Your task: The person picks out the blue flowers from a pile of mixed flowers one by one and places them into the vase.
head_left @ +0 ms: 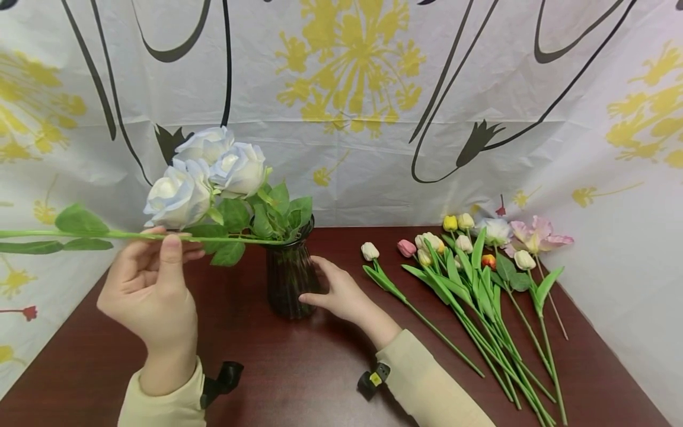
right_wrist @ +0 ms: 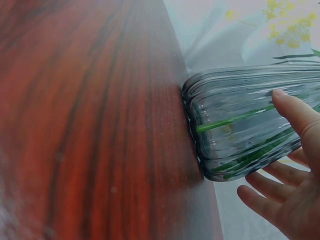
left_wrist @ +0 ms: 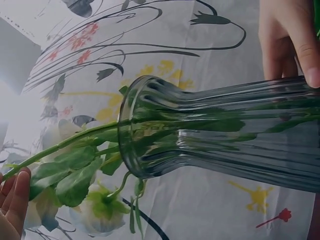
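A dark, ribbed glass vase (head_left: 290, 284) stands upright on the table, and green stems show through its wall in both wrist views. My right hand (head_left: 344, 290) holds it low from the right, thumb (right_wrist: 295, 112) on the near side, other fingers behind. With thumb and fingertips my left hand (head_left: 155, 296) pinches a long green leafy stem (head_left: 128, 235) that lies nearly level. One end of this stem reaches the vase's mouth (left_wrist: 131, 132); the other runs out of the head view on the left. Pale blue-white roses (head_left: 178, 193) lean left out of the vase above that hand.
To the right lies a bunch of artificial tulips (head_left: 480, 296) with a pink flower (head_left: 539, 235) and another pale bloom (head_left: 496, 230). A single white tulip (head_left: 370, 251) lies apart, nearer the vase. A patterned white sheet (head_left: 352, 166) hangs behind the dark red table (head_left: 320, 379).
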A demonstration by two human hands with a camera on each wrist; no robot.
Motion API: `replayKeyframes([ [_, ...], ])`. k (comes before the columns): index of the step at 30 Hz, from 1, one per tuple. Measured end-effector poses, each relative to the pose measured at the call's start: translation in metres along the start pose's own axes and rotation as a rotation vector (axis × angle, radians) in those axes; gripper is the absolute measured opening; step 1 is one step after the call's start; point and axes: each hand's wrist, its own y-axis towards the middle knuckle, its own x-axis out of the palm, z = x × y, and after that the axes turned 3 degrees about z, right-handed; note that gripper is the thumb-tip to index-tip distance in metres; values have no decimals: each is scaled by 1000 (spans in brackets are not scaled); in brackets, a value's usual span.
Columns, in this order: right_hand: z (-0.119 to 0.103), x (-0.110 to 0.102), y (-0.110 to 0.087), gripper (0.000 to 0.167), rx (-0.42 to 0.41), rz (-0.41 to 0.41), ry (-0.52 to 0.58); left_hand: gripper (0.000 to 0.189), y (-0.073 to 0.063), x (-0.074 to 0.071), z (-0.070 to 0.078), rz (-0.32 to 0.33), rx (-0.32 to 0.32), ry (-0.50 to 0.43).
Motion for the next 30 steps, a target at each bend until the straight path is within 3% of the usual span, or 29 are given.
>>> replayKeyframes([
  [10, 0, 0, -1, 81, 3, 0, 5, 19, -4, -7, -13, -88, -4, 61],
  [30, 0, -1, 0, 81, -2, -3, 3, 17, -6, -14, -27, -144, -36, 147],
])
